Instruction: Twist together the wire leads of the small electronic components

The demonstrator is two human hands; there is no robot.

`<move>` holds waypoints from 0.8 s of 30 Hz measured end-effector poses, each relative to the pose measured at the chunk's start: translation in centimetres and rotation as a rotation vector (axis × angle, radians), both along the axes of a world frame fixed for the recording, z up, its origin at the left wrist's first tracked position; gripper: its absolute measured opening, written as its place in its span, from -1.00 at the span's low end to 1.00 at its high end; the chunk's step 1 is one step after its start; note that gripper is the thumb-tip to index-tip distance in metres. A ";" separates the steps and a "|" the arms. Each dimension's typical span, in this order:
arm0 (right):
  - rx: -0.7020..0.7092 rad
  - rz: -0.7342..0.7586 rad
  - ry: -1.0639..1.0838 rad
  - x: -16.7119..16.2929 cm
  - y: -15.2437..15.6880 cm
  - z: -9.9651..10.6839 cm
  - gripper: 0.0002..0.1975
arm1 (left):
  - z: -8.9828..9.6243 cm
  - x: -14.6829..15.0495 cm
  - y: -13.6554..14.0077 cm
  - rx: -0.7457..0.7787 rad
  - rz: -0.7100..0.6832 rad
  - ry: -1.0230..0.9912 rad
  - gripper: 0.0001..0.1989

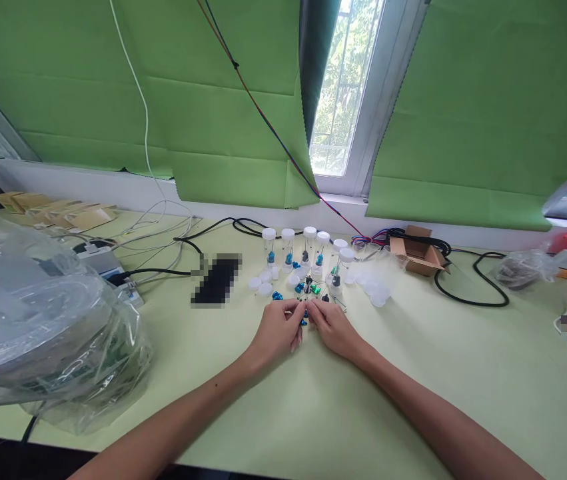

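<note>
Close together over the table, my left hand (282,323) and my right hand (330,323) are both closed in a pinch. Between their fingertips is a small blue and dark part (306,313), too small to name and partly hidden by the fingers. Just beyond the hands lie loose small blue parts (277,296), green parts (316,290) and dark parts (326,298). Behind these stand several clear tubes with white caps (268,247), holding blue or dark parts. Loose white caps (264,289) lie left of the tubes; translucent cups (378,293) are to the right.
A large plastic-wrapped item (53,320) fills the left side. A blurred-out dark rectangle (217,279) lies beyond my left hand. Farther back are a power strip (118,277), an open cardboard box (418,253) and black cable (483,303). The table (313,420) meets a wall with green blinds.
</note>
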State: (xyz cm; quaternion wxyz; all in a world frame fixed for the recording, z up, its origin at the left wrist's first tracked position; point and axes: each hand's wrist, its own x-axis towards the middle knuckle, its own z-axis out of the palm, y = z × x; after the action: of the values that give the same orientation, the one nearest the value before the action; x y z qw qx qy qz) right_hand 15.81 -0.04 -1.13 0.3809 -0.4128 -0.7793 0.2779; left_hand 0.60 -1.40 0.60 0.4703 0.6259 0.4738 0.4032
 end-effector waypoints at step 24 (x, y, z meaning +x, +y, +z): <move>0.023 -0.008 -0.035 0.0 0.2 -0.3 -0.62 | 0.4 -0.1 0.2 0.031 0.035 0.055 -0.59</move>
State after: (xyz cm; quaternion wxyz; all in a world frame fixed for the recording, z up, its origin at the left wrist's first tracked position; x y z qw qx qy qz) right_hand 15.80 0.14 -1.39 0.3731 -0.4164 -0.7874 0.2598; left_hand 0.51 -1.19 1.05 0.4402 0.6353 0.4912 0.4015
